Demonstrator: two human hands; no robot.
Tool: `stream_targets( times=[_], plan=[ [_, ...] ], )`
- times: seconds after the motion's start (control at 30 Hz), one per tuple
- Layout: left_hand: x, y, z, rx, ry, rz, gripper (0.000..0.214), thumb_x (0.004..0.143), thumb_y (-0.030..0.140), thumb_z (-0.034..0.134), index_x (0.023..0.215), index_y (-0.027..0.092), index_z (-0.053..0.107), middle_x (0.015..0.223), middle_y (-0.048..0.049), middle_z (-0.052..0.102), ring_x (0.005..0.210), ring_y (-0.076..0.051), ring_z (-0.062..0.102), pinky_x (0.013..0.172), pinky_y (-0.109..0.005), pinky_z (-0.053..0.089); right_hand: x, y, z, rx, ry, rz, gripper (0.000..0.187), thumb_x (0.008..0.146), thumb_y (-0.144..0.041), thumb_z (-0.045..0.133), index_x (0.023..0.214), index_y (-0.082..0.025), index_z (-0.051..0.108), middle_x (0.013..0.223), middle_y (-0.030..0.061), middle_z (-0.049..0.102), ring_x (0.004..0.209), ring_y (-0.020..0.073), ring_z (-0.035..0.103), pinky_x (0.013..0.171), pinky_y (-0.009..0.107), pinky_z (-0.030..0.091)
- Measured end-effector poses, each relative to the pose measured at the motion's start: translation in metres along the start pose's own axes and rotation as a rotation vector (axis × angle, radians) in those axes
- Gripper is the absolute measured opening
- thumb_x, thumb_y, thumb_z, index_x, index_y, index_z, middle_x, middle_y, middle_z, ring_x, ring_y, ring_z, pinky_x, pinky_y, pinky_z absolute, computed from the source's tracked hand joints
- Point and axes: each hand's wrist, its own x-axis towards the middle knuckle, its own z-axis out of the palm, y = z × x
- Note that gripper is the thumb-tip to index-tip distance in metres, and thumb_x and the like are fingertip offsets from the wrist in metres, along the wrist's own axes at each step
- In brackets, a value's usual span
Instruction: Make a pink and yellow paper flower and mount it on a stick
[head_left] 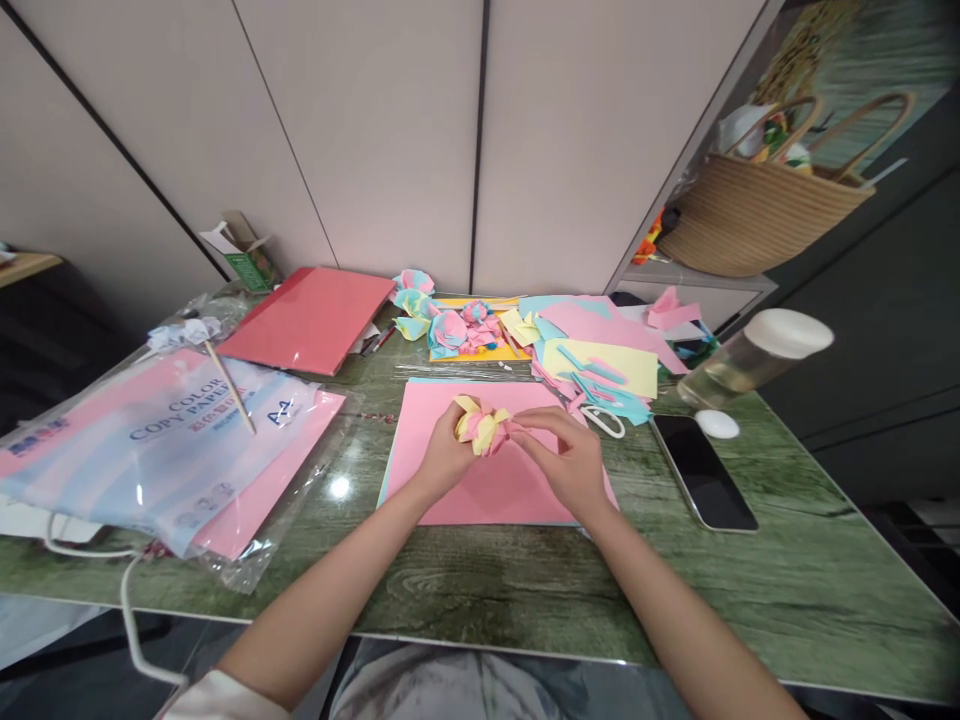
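Observation:
A pink and yellow paper flower point(484, 428) is held above the stack of pink paper point(480, 490), near its middle. My left hand point(444, 448) is closed round the flower's left side and underside. At the flower's right edge, my right hand point(566, 455) pinches a pink petal between thumb and fingertips. The flower hides the fingertips of my left hand. Just right of my right hand lie white-handled scissors point(604, 421), their blades covered by paper scraps.
Finished paper flowers point(448, 332) and coloured paper scraps point(611, 375) lie at the back. A packet of colour copy paper point(165, 430) and a red folder point(307, 318) are on the left. A phone point(705, 472) and a bottle point(739, 362) stand right.

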Motion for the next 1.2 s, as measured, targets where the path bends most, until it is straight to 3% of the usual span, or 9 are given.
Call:
stream_targets(
  times=[0.17,0.47,0.63,0.8,1.2],
  plan=[
    [-0.003,-0.006,0.004,-0.165,-0.027,-0.047,0.036,0.056,0.016,0.069,0.086,0.018,0.048,0.082,0.0009,0.050,0.072,-0.010,0.046,0.063,-0.020,0.038,-0.005,0.004,0.004,0.032,0.003,0.025,0.010,0.075,-0.024,0.060,0.083,-0.024,0.066,0.082,0.0020,0.067,0.080,0.0173,0.061,0.075,0.033,0.047],
    [-0.007,-0.007,0.009,-0.353,0.053,-0.172,0.033,0.057,0.016,0.067,0.086,0.018,0.050,0.079,0.0012,0.047,0.072,-0.010,0.047,0.061,-0.019,0.037,-0.004,0.009,0.010,0.094,0.049,0.307,0.014,0.072,-0.032,0.061,0.078,-0.020,0.065,0.078,0.0014,0.067,0.075,0.0160,0.062,0.072,0.029,0.048],
    [-0.006,-0.008,0.010,-0.320,0.108,-0.178,0.033,0.057,0.014,0.064,0.086,0.018,0.050,0.077,0.0017,0.045,0.067,-0.008,0.043,0.057,-0.018,0.036,-0.005,0.012,0.014,0.153,0.015,0.388,0.019,0.073,-0.036,0.058,0.079,-0.019,0.064,0.077,0.0034,0.067,0.074,0.0177,0.063,0.071,0.030,0.049],
    [-0.003,-0.014,0.008,-0.230,0.140,-0.185,0.027,0.058,0.013,0.063,0.080,0.017,0.048,0.073,0.0034,0.042,0.063,-0.007,0.039,0.054,-0.016,0.034,-0.004,0.023,0.017,0.083,0.008,0.369,0.019,0.072,-0.036,0.058,0.075,-0.020,0.066,0.078,0.0032,0.067,0.076,0.0175,0.061,0.072,0.031,0.046],
    [0.002,-0.019,0.003,-0.084,0.131,-0.202,0.027,0.058,0.012,0.059,0.083,0.018,0.048,0.073,0.0038,0.046,0.063,-0.008,0.042,0.053,-0.017,0.036,-0.001,0.043,0.019,0.178,-0.046,0.396,0.018,0.069,-0.036,0.061,0.072,-0.019,0.067,0.075,0.0033,0.067,0.070,0.0168,0.059,0.066,0.028,0.046]
  ],
)
